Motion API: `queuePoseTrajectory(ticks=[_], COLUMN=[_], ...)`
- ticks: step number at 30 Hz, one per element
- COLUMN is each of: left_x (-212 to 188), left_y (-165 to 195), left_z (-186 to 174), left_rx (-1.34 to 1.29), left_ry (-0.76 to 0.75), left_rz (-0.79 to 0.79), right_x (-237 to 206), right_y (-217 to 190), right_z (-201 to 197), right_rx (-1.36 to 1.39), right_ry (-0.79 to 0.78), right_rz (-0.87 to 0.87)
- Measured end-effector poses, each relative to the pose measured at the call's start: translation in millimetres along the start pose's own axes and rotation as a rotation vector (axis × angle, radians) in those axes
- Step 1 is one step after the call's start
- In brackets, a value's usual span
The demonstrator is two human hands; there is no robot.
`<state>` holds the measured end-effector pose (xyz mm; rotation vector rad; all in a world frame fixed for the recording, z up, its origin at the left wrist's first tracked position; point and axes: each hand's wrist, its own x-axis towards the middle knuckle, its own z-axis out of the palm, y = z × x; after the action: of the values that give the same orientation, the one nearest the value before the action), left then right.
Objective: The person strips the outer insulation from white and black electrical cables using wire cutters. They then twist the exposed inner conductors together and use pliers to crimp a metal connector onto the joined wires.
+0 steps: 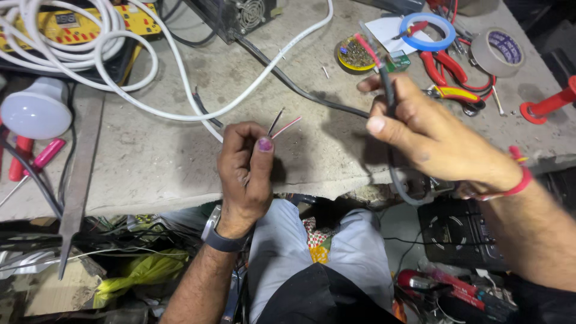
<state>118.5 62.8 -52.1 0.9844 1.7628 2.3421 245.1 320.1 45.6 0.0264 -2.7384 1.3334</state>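
Head view: worn concrete bench top [180,162] seen from above, the person's knees below its front edge.
Left hand: left hand [245,165] curled into a closed pinch in front of the bench edge, thumb pressed against forefinger; dark wristwatch [223,239] on the wrist.
Left hand holds: two thin wire ends [283,125], one dark and one pink, sticking up and to the right out of the pinch, splayed slightly apart.
Right hand: right hand [429,135] raised over the right part of the bench, thumb and fingers closed narrowly round a black cable [389,96]; red thread band [521,180] on the wrist.
Black cable: runs upward out of the fingers and ends in a red core [366,47] and a grey core beside it; below the hand it loops down past the bench edge.
Gap between hands: wire ends and black cable near each other, not touching.
Bench, left: coiled white cable [102,54] over a yellow instrument [72,25]; white bulb [37,109] beside it; red-handled screwdrivers [36,159] at the edge.
Bench, right: blue tape roll [427,31], brown tape roll [497,51], red-handled pliers [447,69], round tin of small parts [355,55].
Below bench: black box [456,231] under the right forearm; yellow bag [144,270] at lower left.
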Motion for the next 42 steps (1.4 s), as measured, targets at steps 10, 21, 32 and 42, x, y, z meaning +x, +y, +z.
queuePoseTrajectory(ticks=[10,21,32,42], left_x=[14.6,37.6,29.2,25.6], left_y=[33.4,31.0,18.6,16.5], left_z=[-31.0,-50.0,-50.1,-40.5], left_rx=[0.458,0.671,0.660,0.795], left_ry=[0.062,-0.298,-0.371,-0.516], left_rz=[0.376,0.400,0.279,0.266], right_x=[20.2,-41.3,-60.8,-37.6], right_y=[-10.9,-5.9,81.2,46.8], right_z=[79.7,86.2,-32.6,-25.9], right_rx=[0.364,-0.831,-1.335,-0.796], right_ry=[-0.086,0.028,0.085,0.251], right_rz=[0.069,-0.116,-0.212,-0.253])
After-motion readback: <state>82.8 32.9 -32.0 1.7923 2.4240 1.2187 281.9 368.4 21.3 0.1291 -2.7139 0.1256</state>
